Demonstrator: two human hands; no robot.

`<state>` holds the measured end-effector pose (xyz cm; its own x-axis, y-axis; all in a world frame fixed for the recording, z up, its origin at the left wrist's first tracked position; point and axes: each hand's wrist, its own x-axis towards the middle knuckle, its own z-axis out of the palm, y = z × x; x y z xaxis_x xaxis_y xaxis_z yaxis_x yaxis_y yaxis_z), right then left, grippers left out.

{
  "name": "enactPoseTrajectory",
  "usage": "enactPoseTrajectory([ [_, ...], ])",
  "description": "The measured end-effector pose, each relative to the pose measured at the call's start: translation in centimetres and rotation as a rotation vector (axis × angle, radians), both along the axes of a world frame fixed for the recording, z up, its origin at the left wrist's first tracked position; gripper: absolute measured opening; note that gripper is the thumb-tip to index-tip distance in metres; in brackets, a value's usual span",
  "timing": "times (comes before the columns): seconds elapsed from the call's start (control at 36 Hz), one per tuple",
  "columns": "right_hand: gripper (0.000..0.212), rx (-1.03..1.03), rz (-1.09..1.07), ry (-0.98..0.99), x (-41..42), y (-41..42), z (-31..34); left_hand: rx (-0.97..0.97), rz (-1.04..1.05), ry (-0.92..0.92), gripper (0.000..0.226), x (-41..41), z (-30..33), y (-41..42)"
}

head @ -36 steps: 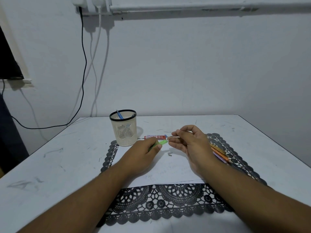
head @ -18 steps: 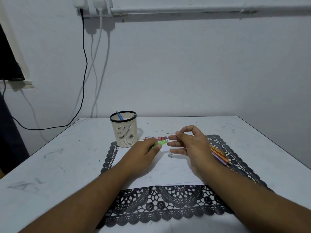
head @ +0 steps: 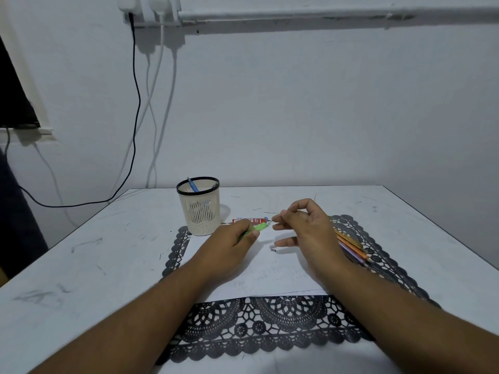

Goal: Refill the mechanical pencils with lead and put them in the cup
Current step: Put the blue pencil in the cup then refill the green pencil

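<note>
Gripping a translucent green pencil [head: 258, 227], the left hand [head: 232, 245] is facing the right hand [head: 302, 228] at three o'clock, whose fingertips [head: 276, 219] are pinching something too thin to tell.

You see printing only on the small red lead box [head: 249, 220] lying on the worktop [head: 108, 252] just past the cup [head: 199, 209], and its white lettering is too small and blurred to read. Nothing else before you carries any legible text, number or sign.
</note>
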<state>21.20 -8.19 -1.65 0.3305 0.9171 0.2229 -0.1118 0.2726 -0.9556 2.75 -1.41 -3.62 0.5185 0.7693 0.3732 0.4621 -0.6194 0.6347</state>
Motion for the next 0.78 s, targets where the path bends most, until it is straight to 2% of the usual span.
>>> enactPoseTrajectory([
  [0.25,0.01,0.019,0.019,0.004,0.07,0.04,-0.32,0.018,-0.015,-0.005,0.035,-0.05,-0.27,0.12],
  [0.78,0.004,0.04,0.003,-0.176,0.01,-0.55,-0.58,0.024,-0.038,-0.023,0.034,-0.08,-0.44,0.32],
])
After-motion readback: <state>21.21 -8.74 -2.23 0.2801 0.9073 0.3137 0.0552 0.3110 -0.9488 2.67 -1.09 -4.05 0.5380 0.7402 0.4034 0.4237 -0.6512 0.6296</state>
